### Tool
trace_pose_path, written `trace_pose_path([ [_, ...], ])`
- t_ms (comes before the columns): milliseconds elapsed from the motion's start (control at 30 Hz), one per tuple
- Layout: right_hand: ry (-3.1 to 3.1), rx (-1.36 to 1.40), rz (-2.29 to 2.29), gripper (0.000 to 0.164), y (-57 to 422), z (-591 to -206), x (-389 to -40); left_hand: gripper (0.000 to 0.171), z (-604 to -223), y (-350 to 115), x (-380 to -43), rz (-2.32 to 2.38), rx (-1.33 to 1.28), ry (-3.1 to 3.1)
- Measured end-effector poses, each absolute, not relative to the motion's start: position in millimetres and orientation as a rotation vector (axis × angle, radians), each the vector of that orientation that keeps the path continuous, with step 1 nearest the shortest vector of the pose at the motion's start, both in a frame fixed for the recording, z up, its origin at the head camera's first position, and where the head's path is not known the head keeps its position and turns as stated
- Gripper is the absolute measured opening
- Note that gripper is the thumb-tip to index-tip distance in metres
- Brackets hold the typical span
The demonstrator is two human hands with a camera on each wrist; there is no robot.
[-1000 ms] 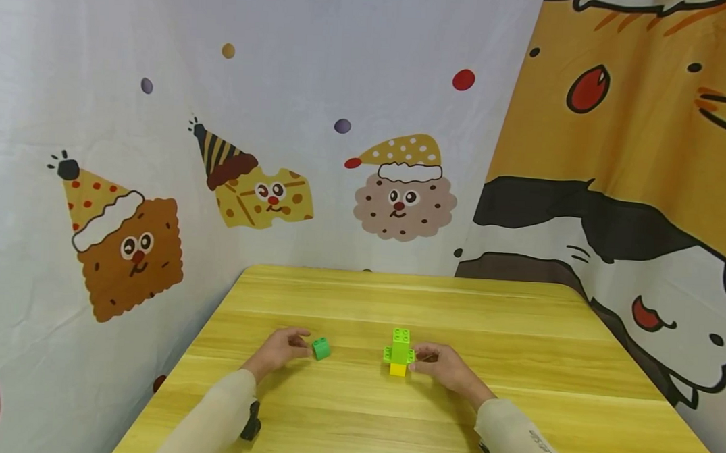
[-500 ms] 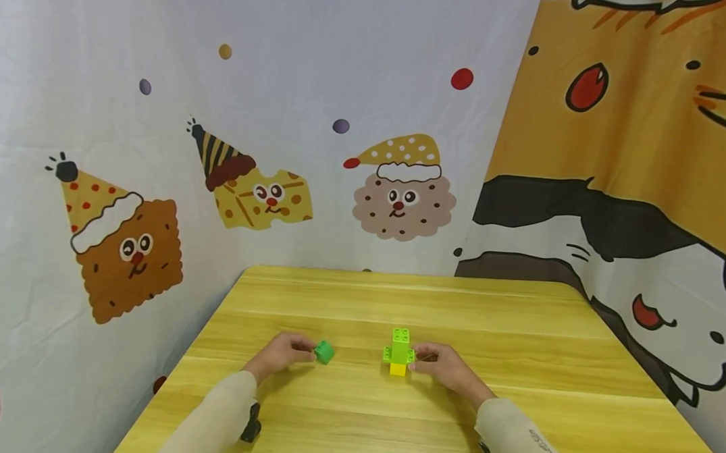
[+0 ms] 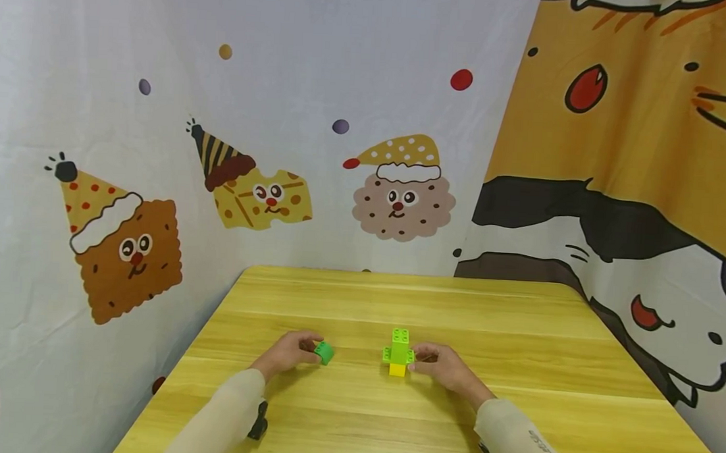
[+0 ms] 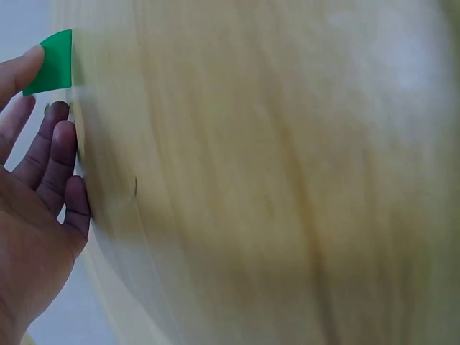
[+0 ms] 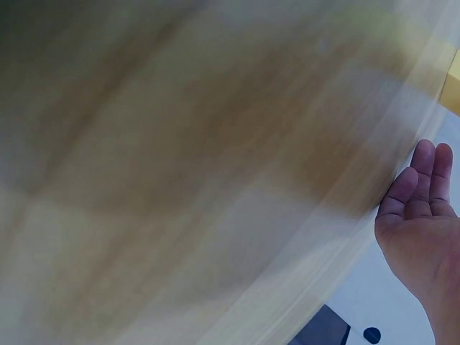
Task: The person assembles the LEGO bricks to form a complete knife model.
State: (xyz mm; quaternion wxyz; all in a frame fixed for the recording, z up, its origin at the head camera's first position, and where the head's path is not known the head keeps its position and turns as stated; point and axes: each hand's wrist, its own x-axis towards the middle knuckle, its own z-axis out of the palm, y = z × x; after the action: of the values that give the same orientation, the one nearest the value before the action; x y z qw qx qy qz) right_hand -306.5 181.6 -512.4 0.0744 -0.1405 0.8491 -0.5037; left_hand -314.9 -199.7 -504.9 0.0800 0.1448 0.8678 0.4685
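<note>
My left hand (image 3: 292, 352) pinches a small dark green toy building brick (image 3: 324, 352) between thumb and finger. In the left wrist view the green brick (image 4: 57, 65) shows a curved edge, and the thumb tip lies against it; the other fingers curl loosely below. A figure of stacked bricks (image 3: 400, 352) stands upright to the right, light green above with a stud arm on each side and yellow at the bottom. My right hand (image 3: 444, 368) holds its right arm between thumb and index finger. The right wrist view shows the right hand (image 5: 417, 208) only from the palm side.
Both hands work over a wooden table (image 3: 354, 422) with light yellow grain. Behind it hangs a white curtain (image 3: 284, 81) with cartoon food prints, and at the right a cartoon cat curtain (image 3: 617, 129).
My left hand has moved slightly right to the dark green brick and turned and shifted it a little. The right hand and the stacked figure have stayed in place.
</note>
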Motion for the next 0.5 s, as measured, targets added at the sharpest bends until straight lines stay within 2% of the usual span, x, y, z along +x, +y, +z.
trace_pose_path([
  [167, 2.556, -0.410, -1.505, 0.046, 181.1, -513.2, -307.0, 0.034, -506.7, -197.8, -316.1, 1.402, 0.440, 2.600],
  [500, 2.538, -0.422, -1.519, 0.043, 181.6, -512.4, -306.1, 0.030, -506.4, -197.7, -316.2, 1.424, 0.376, 2.611],
])
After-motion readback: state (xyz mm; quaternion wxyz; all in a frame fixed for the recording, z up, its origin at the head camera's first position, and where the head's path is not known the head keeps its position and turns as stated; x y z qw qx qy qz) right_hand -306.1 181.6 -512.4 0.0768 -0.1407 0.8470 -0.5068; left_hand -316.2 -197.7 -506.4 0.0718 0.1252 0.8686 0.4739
